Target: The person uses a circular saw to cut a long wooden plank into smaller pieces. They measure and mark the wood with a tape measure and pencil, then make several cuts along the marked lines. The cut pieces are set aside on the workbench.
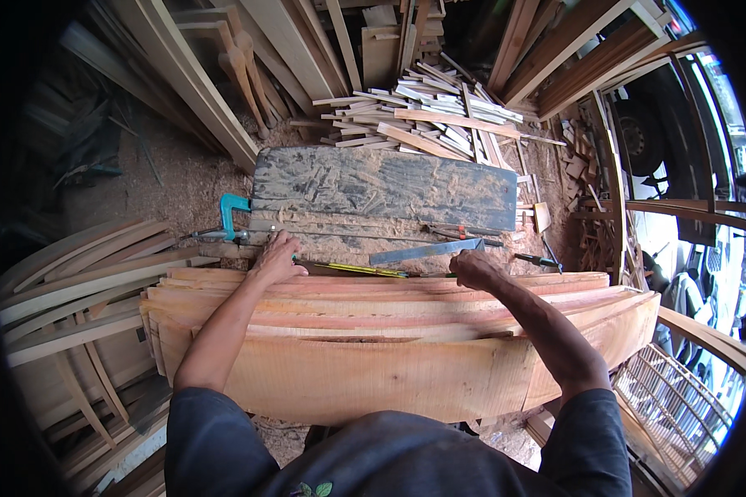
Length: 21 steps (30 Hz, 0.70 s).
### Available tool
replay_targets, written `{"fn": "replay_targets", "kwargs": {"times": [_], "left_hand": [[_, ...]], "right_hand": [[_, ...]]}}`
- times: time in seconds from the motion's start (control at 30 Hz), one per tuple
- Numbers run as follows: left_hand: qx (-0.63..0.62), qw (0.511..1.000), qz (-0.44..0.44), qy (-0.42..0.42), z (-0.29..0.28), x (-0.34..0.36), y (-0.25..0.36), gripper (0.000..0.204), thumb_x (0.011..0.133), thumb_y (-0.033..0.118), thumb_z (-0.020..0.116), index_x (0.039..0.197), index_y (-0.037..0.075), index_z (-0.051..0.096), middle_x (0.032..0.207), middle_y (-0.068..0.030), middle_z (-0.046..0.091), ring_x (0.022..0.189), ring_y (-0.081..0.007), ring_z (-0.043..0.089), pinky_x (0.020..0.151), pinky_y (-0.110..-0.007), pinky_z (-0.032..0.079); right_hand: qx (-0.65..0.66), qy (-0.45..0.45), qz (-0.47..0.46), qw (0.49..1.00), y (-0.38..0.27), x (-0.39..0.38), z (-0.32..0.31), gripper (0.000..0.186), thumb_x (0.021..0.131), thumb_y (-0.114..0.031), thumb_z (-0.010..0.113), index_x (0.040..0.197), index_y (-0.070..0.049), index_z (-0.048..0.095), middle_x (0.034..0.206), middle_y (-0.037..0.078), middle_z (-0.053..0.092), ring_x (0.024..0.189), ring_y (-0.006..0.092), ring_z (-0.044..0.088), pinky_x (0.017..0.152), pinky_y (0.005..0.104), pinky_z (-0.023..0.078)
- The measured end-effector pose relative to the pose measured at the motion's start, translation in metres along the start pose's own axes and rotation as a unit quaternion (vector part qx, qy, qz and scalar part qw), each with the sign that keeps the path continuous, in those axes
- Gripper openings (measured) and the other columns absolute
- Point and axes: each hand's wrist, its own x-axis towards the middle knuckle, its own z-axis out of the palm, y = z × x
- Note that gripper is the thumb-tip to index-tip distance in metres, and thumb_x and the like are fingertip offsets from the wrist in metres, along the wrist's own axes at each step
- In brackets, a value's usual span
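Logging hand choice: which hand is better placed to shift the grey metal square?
Right hand, probably: it is at the right end of the square, while the left hand lies well left of it, apart.

- We could read no words, numbers, labels or signs.
- On the yellow strip (363, 268), any marks were too small for us to make out.

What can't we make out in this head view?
Head view:
- Right hand: its back hides the palm side; grip on the metal square unclear.
- Left hand: its back hides the palm side; whether it holds anything is unclear.
- Yellow strip: any markings too small.
- Offcut pile: upper pieces hide lower ones.
- Dark T-shirt: cut off by lower edge.
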Motion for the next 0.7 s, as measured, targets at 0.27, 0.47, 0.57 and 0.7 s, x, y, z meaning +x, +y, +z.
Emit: {"fn": "replay_targets", "kwargs": {"times": [0.27, 0.47, 0.57, 0.7], "left_hand": [[-0.011, 1.0, 0.001, -0.017, -0.006, -0.001, 0.002, 0.063, 0.071, 0.031, 0.098, 0.114, 0.003, 0.064, 0.125, -0.0176, 0.056, 0.122, -0.0387, 0.059, 0.104, -0.045, 0.05], [-0.057, 0.996, 0.037, 0.06, -0.058, -0.025, 0.009, 0.062, 0.076, 0.026, 0.095, 0.125, 0.001, 0.067, 0.131, -0.0192, 0.063, 0.127, -0.0364, 0.061, 0.107, -0.041, 0.05], [-0.189, 0.961, 0.034, 0.199, -0.093, -0.089, -0.003, 0.053, 0.085, 0.022, 0.088, 0.128, -0.001, 0.068, 0.125, -0.0177, 0.07, 0.118, -0.0324, 0.067, 0.105, -0.04, 0.052], [-0.027, 0.883, -0.186, 0.429, -0.097, -0.229, -0.039, 0.064, 0.098, 0.034, 0.077, 0.148, 0.0, 0.056, 0.144, -0.0248, 0.06, 0.135, -0.0413, 0.056, 0.118, -0.048, 0.041]], "right_hand": [[-0.009, -0.009, 0.002, 1.0, -0.016, 0.012, 0.006, 0.014, 0.081, -0.016, 0.078, 0.09, -0.005, 0.075, 0.09, 0.02, 0.076, 0.086, 0.0407, 0.076, 0.073, 0.0527, 0.059], [0.154, 0.186, 0.086, 0.967, -0.034, -0.075, -0.073, 0.03, 0.091, -0.028, 0.08, 0.112, -0.007, 0.075, 0.105, 0.02, 0.073, 0.096, 0.0409, 0.072, 0.082, 0.0504, 0.057], [0.189, 0.377, 0.151, 0.894, -0.047, -0.172, -0.09, 0.033, 0.094, -0.023, 0.08, 0.12, -0.003, 0.075, 0.103, 0.016, 0.075, 0.087, 0.03, 0.074, 0.077, 0.0427, 0.058], [0.246, 0.423, 0.355, 0.796, -0.104, -0.272, -0.043, 0.038, 0.094, -0.028, 0.081, 0.118, 0.0, 0.072, 0.106, 0.019, 0.07, 0.09, 0.0308, 0.073, 0.076, 0.0434, 0.057]]}}
